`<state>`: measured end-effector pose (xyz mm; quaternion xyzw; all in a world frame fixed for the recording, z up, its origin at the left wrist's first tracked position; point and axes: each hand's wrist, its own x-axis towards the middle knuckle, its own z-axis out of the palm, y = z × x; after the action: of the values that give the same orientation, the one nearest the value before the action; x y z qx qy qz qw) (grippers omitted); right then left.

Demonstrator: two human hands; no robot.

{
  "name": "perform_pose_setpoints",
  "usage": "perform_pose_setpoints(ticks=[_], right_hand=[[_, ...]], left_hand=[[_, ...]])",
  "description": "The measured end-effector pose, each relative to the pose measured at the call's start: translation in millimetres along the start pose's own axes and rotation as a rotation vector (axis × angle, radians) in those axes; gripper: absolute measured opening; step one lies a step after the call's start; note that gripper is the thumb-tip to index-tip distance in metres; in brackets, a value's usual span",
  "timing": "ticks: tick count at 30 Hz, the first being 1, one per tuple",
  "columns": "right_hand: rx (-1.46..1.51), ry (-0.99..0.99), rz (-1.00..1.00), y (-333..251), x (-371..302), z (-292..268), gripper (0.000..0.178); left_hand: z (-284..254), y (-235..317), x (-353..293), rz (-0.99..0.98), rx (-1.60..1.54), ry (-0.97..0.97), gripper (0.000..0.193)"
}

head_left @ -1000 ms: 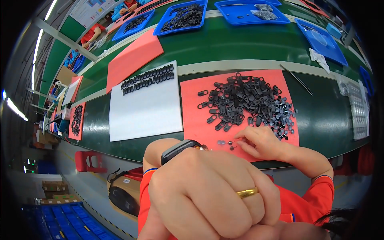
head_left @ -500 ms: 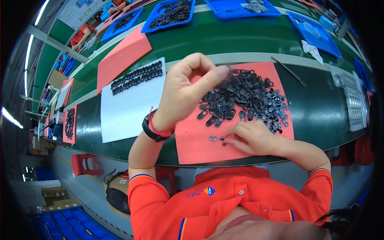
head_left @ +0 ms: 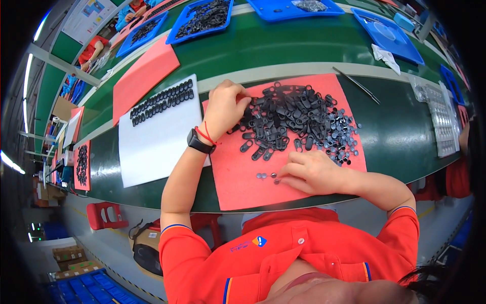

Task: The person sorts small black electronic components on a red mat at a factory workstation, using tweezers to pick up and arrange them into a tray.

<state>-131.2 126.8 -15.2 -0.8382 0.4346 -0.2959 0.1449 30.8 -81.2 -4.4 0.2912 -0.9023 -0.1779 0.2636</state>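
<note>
My left hand (head_left: 225,109), with a dark wristband, is at the left edge of a pile of black oval-ended plastic parts (head_left: 288,114). Its thumb and fingertips come together against the pile; whatever they pinch is hidden. On the near part of the pink foam mat (head_left: 243,195) rests my right hand (head_left: 314,172), fingers bent and closed. Its fingertips are right beside a few small round discs (head_left: 261,176) laid in a short row; I cannot make out what is between them. More shiny grey discs (head_left: 344,134) lie heaped at the pile's right side.
Two rows of black parts (head_left: 162,104) lie on a white foam sheet (head_left: 152,157) to the left. Metal tweezers (head_left: 357,85) are beyond the mat at right. Blue trays (head_left: 200,20) stand along the far side, and a clear blister tray (head_left: 443,126) lies far right.
My left hand has come down from above the mat to the pile's left edge, its fingers closing there. My right hand stays by the short row of discs. The whole view has shifted slightly.
</note>
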Motion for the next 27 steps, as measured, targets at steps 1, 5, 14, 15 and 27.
perform_pose_setpoints(ticks=[1, 5, 14, 15, 27], right_hand=[[0.03, 0.029, -0.001, 3, 2, 0, 0.014], [0.101, 0.04, 0.079, 1, 7, -6, 0.011], [-0.04, 0.043, 0.067, -2, 8, 0, 0.02], [-0.081, 0.038, 0.059, -4, 9, -1, 0.022], [-0.055, 0.049, 0.001, -4, 7, 7, 0.016]], left_hand=[[0, -1, 2, -0.018, -0.024, 0.019, 0.008], [-4, -3, 4, 0.0, -0.133, 0.111, 0.007], [-15, 50, -39, -0.269, -0.584, -0.046, 0.015], [-13, 54, -43, -0.28, -0.593, -0.091, 0.016], [0, 66, -54, -0.355, -0.966, -0.255, 0.017]])
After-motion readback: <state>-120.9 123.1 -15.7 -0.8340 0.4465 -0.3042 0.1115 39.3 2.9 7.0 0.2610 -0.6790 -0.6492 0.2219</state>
